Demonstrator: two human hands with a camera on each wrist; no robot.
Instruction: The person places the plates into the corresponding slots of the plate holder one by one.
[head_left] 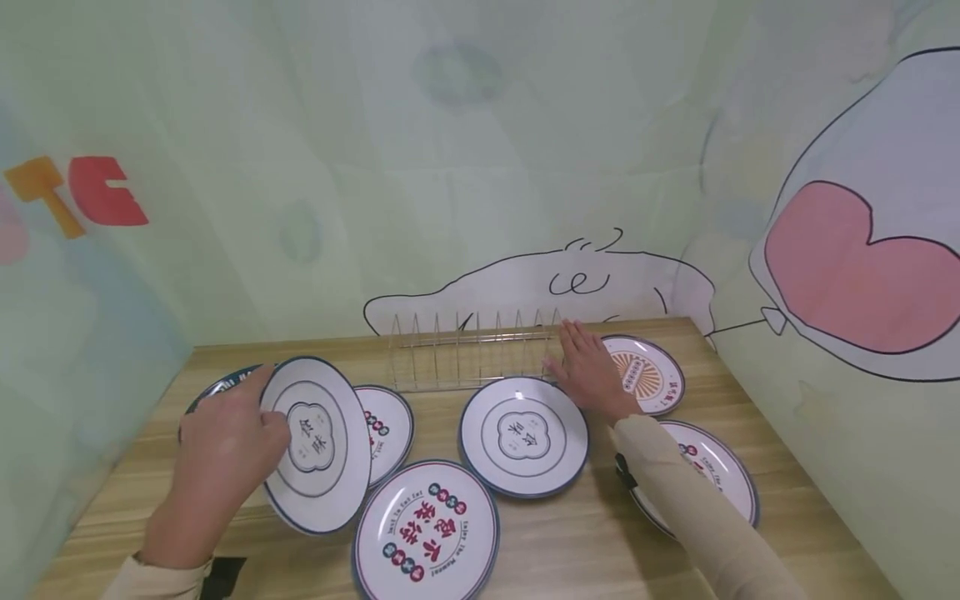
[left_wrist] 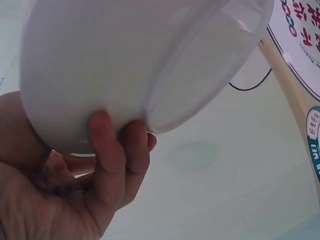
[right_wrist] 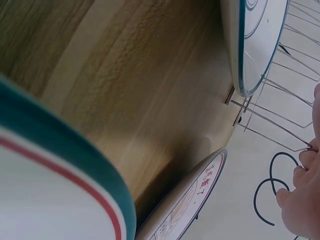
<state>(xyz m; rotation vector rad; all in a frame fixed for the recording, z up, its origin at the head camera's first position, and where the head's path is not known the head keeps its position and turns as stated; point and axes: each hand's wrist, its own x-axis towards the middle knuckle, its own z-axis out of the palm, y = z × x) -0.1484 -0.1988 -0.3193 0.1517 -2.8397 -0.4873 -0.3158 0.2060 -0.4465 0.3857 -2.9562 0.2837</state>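
Observation:
My left hand (head_left: 228,446) grips a white plate (head_left: 318,487) with a dark blue rim by its left edge, thumb on the face and fingers on the underside. The plate is tilted and raised over the table; its pale underside (left_wrist: 100,60) fills much of the left wrist view. At the back, a wire plate rack (head_left: 472,387) stands with several upright dividers and no plate in it. My right hand (head_left: 592,375) is at the rack's right end, fingers straight and touching its end wire. A similar blue-rimmed plate (head_left: 522,475) lies before the rack.
On the wooden table (head_left: 562,558) lie a red-lettered plate (head_left: 423,529) in front, a smaller plate (head_left: 397,425) behind the held one, and a dark-rimmed plate (head_left: 221,385) at left. An orange sunburst plate (head_left: 648,375) and another plate (head_left: 723,475) lie right.

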